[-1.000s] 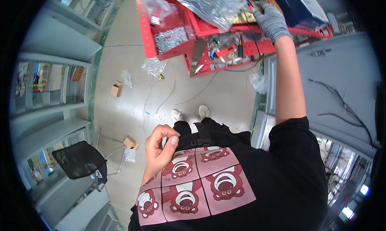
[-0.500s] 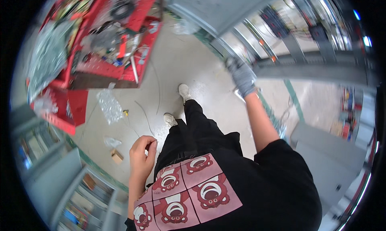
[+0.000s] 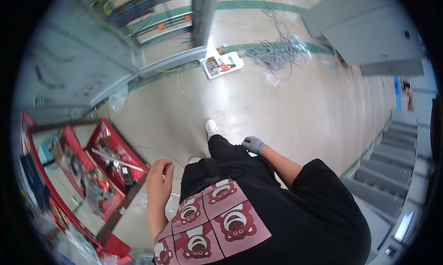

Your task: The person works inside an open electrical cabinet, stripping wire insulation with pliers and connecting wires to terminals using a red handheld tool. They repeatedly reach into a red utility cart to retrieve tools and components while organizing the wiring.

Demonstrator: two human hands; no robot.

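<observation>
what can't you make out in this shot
Head view only:
- Bare left hand: curled fingers hide the palm, so whether it holds anything is unclear.
- Grey-gloved right hand: rests against the black trousers; its underside is hidden.
- Red tool cart: contents blurred by fisheye bend, lower part cut by the rim.
- White flat package on the floor: too small to identify.

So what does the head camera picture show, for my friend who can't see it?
A person in a black shirt with pink bear pictures walks across a shiny floor, seen from above. Their bare left hand is curled and empty, and their grey-gloved right hand rests by their leg. A red tool cart stands at the left, and grey cables lie ahead.
</observation>
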